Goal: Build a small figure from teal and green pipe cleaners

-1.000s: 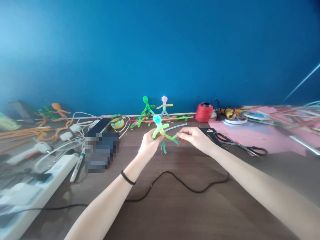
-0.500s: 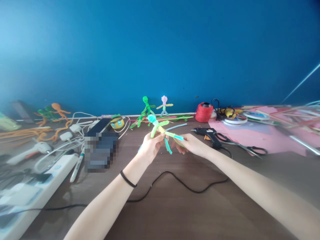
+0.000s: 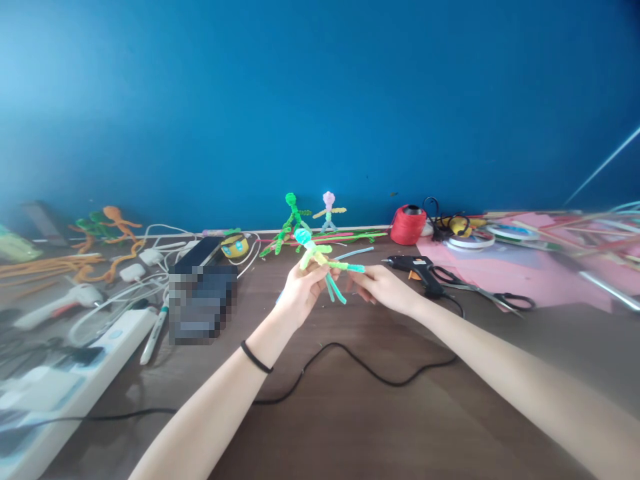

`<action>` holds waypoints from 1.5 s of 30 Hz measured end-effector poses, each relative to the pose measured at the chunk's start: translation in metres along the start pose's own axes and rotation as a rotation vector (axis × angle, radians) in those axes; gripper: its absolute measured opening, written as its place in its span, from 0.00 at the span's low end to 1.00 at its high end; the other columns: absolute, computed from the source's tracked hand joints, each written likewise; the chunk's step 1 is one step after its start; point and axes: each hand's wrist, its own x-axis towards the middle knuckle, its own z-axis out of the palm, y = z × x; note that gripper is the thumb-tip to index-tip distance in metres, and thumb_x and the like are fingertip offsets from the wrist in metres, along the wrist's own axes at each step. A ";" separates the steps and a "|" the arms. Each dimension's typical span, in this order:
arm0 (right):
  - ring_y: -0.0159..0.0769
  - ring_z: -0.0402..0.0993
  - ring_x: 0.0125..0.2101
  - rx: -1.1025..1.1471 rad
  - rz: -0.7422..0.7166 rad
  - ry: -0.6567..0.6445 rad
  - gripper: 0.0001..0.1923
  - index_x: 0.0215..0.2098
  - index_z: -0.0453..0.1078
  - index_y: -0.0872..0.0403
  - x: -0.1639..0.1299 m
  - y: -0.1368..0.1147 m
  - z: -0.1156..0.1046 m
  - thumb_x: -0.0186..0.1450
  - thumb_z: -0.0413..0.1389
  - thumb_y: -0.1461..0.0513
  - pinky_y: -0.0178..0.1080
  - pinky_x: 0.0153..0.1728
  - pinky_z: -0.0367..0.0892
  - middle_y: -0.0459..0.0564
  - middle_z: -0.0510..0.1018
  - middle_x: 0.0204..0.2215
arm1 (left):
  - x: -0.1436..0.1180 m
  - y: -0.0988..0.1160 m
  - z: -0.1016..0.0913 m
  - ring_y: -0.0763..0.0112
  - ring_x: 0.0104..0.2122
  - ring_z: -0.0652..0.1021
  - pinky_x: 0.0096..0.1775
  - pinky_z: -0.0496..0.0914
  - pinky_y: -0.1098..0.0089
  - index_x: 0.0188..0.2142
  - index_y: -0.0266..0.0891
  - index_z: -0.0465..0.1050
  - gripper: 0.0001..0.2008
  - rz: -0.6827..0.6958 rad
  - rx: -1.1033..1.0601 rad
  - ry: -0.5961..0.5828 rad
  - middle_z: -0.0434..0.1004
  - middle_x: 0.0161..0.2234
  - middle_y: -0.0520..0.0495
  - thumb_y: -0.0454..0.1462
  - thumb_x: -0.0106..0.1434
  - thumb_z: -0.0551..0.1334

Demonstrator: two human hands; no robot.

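A small pipe cleaner figure (image 3: 316, 255) with a turquoise head and a yellow-green body is held above the desk. My left hand (image 3: 304, 288) is closed around its middle, thumb and fingers pinching it. One limb, wrapped in yellow-green with a blue end, points right towards my right hand (image 3: 387, 288), whose fingers are closed at the limb's tip. Two turquoise strands hang below the body. The fingertips of my right hand are partly hidden.
Behind stand a green figure (image 3: 291, 210) and a pink-headed figure (image 3: 329, 210). To the right lie a black glue gun (image 3: 417, 268), scissors (image 3: 483, 291) and red thread (image 3: 407, 227). Phones (image 3: 205, 300) and a power strip (image 3: 113, 363) are left. A black cable (image 3: 335, 345) crosses the front.
The limb's yellow-green strand, which ran loosely to my right hand, now lies along the limb. The figure has turned slightly, and my right fingers have shifted to the limb's blue tip.
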 end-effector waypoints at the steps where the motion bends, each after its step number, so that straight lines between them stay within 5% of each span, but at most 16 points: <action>1: 0.26 0.58 0.14 -0.001 0.000 0.004 0.23 0.28 0.67 0.57 0.000 0.000 0.000 0.63 0.42 0.49 0.32 0.20 0.56 0.41 0.63 0.13 | 0.000 0.000 0.000 0.72 0.29 0.76 0.38 0.69 0.68 0.33 0.35 0.70 0.12 0.003 0.001 0.002 0.74 0.29 0.49 0.31 0.46 0.67; 11: 0.26 0.58 0.15 -0.017 0.019 0.018 0.20 0.28 0.68 0.57 -0.001 0.002 -0.001 0.63 0.44 0.52 0.31 0.20 0.55 0.41 0.63 0.13 | 0.000 0.003 0.001 0.77 0.26 0.73 0.35 0.67 0.72 0.30 0.34 0.72 0.08 -0.040 0.006 -0.035 0.70 0.26 0.51 0.32 0.48 0.66; 24: 0.27 0.58 0.15 -0.057 0.023 -0.005 0.21 0.33 0.69 0.57 -0.003 0.000 0.007 0.65 0.40 0.53 0.32 0.23 0.55 0.41 0.63 0.13 | -0.004 0.000 0.001 0.75 0.26 0.73 0.33 0.67 0.70 0.28 0.36 0.68 0.11 0.053 0.284 0.039 0.74 0.27 0.51 0.34 0.45 0.67; 33: 0.29 0.59 0.21 -0.225 -0.119 -0.103 0.17 0.27 0.69 0.55 -0.011 -0.014 0.013 0.63 0.47 0.53 0.33 0.25 0.53 0.44 0.68 0.19 | -0.003 -0.001 -0.006 0.76 0.23 0.69 0.28 0.64 0.73 0.25 0.38 0.66 0.05 0.267 0.821 0.170 0.71 0.23 0.54 0.35 0.50 0.62; 39: 0.32 0.64 0.25 -0.187 -0.131 0.069 0.15 0.30 0.71 0.56 -0.010 -0.015 0.004 0.64 0.46 0.56 0.34 0.29 0.56 0.47 0.74 0.25 | -0.004 0.001 -0.010 0.77 0.20 0.66 0.26 0.60 0.74 0.26 0.38 0.67 0.01 0.267 1.041 0.104 0.68 0.20 0.56 0.34 0.51 0.59; 45: 0.32 0.65 0.27 -0.106 -0.147 0.194 0.16 0.27 0.70 0.56 -0.004 -0.008 -0.005 0.64 0.46 0.57 0.34 0.30 0.57 0.47 0.73 0.25 | 0.002 0.001 -0.011 0.76 0.23 0.69 0.27 0.64 0.74 0.26 0.37 0.67 0.05 0.175 0.794 0.055 0.71 0.23 0.54 0.33 0.48 0.63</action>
